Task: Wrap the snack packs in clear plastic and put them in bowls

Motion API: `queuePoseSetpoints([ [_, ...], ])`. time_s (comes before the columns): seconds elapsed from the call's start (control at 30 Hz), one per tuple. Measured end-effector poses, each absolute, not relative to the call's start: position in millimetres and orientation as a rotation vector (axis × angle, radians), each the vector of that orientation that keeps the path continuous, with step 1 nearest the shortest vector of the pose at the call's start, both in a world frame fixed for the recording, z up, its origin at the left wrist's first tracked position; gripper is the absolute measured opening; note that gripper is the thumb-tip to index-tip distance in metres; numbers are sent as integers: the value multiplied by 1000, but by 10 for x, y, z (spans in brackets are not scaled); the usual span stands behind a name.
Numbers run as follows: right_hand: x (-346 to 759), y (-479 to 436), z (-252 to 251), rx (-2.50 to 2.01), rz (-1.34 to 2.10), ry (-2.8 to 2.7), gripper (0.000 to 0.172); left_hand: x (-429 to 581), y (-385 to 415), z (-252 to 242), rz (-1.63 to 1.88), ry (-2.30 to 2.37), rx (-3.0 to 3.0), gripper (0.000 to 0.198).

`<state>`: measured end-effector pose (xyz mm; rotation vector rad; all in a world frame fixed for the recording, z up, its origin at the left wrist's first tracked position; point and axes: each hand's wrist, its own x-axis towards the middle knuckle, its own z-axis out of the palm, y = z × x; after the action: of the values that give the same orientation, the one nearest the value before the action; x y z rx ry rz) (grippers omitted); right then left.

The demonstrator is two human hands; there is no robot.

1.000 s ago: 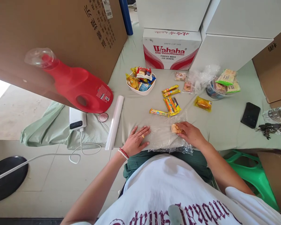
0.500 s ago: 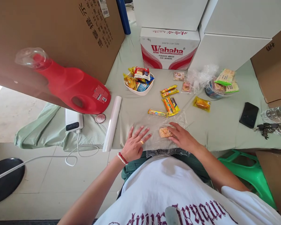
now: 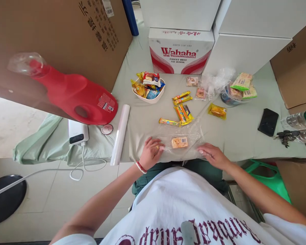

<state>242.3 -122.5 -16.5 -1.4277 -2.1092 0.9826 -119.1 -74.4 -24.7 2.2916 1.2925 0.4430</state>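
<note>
A small orange snack packet (image 3: 180, 142) with a barcode lies in the middle of a clear plastic wrap sheet (image 3: 194, 133), spread at the near edge of the green-covered table (image 3: 244, 143). My left hand (image 3: 151, 153) is curled, its fingers pinching the sheet's near left edge just left of the packet. My right hand (image 3: 212, 155) rests at the sheet's near right edge, fingers pressed together on the film. Neither hand touches the packet.
A roll of wrap (image 3: 120, 134) lies to the left, beside a red jug (image 3: 73, 98) and a power bank (image 3: 76, 134). Behind are snack bars (image 3: 183, 113), a white bowl (image 3: 155, 99), a yellow packet (image 3: 217, 111), a phone (image 3: 267, 121), keys (image 3: 283, 137) and boxes (image 3: 180, 54).
My right hand let go of the packet on the sheet and drew back to the film's near right edge. My left hand went from flat and spread to curled on the left edge.
</note>
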Motion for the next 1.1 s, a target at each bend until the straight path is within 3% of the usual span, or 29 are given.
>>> queuePoseSetpoints([
  [0.07, 2492, -1001, -96, -1624, 1166, -1940, 41, -1121, -610, -266, 540, 1531, 2181, 38],
  [0.13, 2574, -754, -13, -1849, 1130, -1915, 39, -1090, -476, -295, 595, 1773, 2074, 29],
  [0.23, 2597, -409, 143, -2021, 674, -2094, 38, -1121, -386, -283, 726, 2052, 1955, 30],
  [0.33, 2391, -148, 273, -1866, 384, -2282, 45, -1148, -522, -163, 945, 2224, 1937, 27],
  [0.5, 1825, 141, 286, -1825, 429, -2386, 72, -852, -901, 44, 630, 1612, 2428, 37],
  [0.63, 1605, 187, 330, -1912, 584, -2412, 38, -513, -880, -15, 399, 1361, 2534, 47],
  [0.7, 1577, 74, 386, -1749, 661, -2534, 36, -442, -808, -96, 386, 1372, 2514, 44],
  [0.9, 1528, -554, 388, -1405, 689, -2947, 51, -723, -712, -359, 804, 1278, 2095, 30],
  [1.0, 1473, -727, 334, -1420, 634, -2980, 59, -923, -657, -435, 1127, 1557, 1633, 36],
  [1.1, 1410, -783, 312, -1504, 591, -2955, 56, -964, -568, -426, 1147, 1836, 1501, 38],
])
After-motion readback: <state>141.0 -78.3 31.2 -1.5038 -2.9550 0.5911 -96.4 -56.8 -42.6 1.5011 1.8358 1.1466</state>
